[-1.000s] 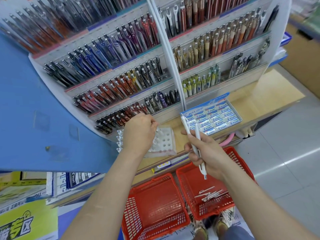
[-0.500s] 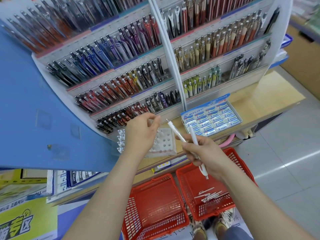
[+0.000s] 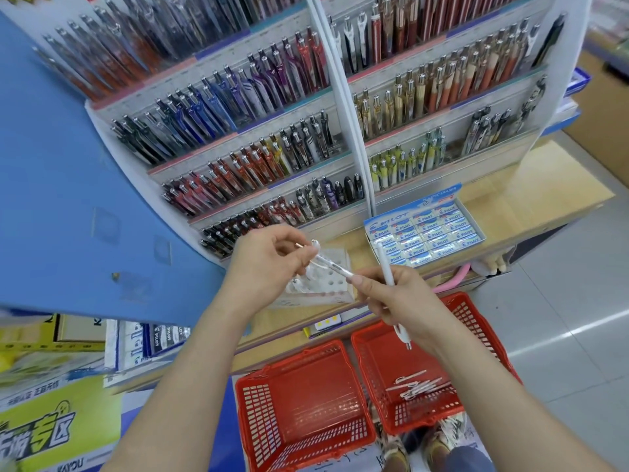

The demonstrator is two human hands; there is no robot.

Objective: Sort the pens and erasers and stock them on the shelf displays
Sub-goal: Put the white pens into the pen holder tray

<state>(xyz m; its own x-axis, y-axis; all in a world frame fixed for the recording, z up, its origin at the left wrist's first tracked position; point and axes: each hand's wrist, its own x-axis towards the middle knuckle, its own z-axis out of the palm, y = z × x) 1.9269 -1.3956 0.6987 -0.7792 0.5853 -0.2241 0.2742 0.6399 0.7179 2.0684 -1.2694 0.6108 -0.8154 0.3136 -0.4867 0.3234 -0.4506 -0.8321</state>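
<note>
Two hands meet mid-frame over the shelf edge, head view. Left hand (image 3: 269, 267) pinches one end of a clear pen (image 3: 335, 265) between thumb and curled fingers. Right hand (image 3: 408, 301) has thumb and forefinger clamped on the same pen's other end, so the pen bridges the gap, sloping down toward the right of the frame. Right hand also grips a white pen (image 3: 387, 267) with its remaining fingers, near upright, lower end poking out below the palm. Directly behind the clear pen is a white holder block (image 3: 332, 284) with round holes, sitting on the wooden shelf (image 3: 527, 199). Some white pen tops show at its lower-left edge, partly hidden by the left hand. Right of the block, same shelf, is an open box of Pilot erasers (image 3: 429, 233), packed in rows. The upper frame shows a tiered display rack (image 3: 343, 107) full of pens, grouped by colour along each row. In the lower frame two red baskets sit side by side below the shelf: left basket (image 3: 303, 413), and right basket (image 3: 476, 318) holding a small pile of loose white pens (image 3: 417, 386). A blue panel (image 3: 68, 165) fills the left of the frame.
</note>
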